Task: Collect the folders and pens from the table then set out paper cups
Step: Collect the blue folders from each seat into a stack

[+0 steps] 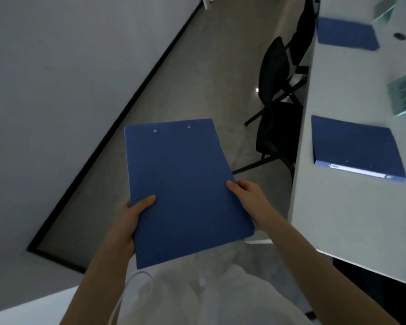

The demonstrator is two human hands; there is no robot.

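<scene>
I hold a blue folder (pixel 185 188) flat in front of me over the floor, left of the table. My left hand (pixel 131 216) grips its left edge with the thumb on top. Along the right edge, my right hand (pixel 249 195) grips it the same way. A second blue folder (pixel 356 146) lies on the white table (pixel 333 219) at the right. Farther back on the table sits a third blue folder (pixel 347 34). No pens or paper cups can be made out.
A black chair (pixel 279 95) stands tucked against the table's left edge. Greenish papers (pixel 404 97) lie at the table's right side, with a small dark object (pixel 400 35) farther back. A grey wall with black skirting (pixel 117 123) bounds the floor on the left.
</scene>
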